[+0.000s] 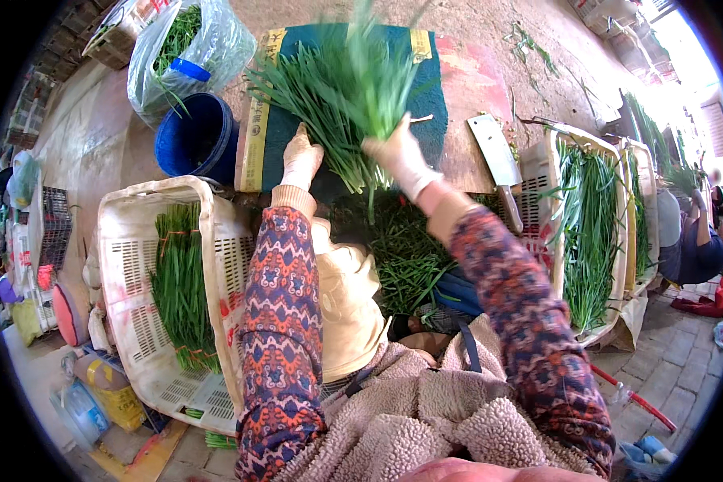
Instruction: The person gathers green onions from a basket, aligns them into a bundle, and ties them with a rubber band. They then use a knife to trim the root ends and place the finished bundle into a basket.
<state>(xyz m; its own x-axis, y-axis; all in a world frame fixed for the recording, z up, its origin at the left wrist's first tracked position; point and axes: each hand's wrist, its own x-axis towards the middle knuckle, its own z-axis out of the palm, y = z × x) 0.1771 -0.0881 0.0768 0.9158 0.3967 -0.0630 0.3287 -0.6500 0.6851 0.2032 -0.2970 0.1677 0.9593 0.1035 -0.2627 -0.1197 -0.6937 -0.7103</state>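
Note:
My right hand (397, 153), in a pale glove and blurred, grips a bunch of leafy greens (382, 99) that look like Chinese chives. The bunch's leaves point away from me, with cut stems below my fist. More chives (310, 90) lie fanned across a dark green mat (428, 120) with yellow printed bands. My gloved left hand (301, 158) is at the mat's left part, beside the loose stems. Its index finger points forward and the other fingers are mostly hidden, so its hold is unclear. To the right, a cleaver (497, 153) rests on the board's edge, handle towards me.
At left stand a white plastic crate (126, 253) with banded chives (184, 289), a blue bucket (196, 135) and a clear bag of greens (181, 39). Another chive-filled crate (554, 199) is at right. Trimmings (413, 253) lie before me. Another person (696, 241) sits far right.

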